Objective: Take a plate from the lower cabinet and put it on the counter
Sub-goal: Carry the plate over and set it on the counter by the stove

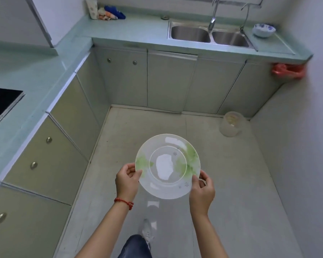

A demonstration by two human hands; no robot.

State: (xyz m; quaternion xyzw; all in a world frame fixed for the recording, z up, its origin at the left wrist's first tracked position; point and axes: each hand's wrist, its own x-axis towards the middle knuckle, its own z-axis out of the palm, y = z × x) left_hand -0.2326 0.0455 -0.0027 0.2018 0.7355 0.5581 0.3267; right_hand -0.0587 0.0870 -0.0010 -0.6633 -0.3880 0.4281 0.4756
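Plate [167, 166] — white and glossy, printed with green leaves and small grey flowers — is held face-up in mid-air over the grey tiled floor [231, 183], in front of the person. The left hand [127, 180] pinches the rim at the lower left, thumb on top; a red cord bracelet [123, 202] circles that wrist. The right hand [202, 192] pinches the rim at the lower right. A pale green L-shaped counter [134, 28] runs along the left and far walls, above closed cabinet doors [168, 81]. A double steel sink [211, 35] sits in the far counter, with a blue-patterned bowl [263, 29] to its right.
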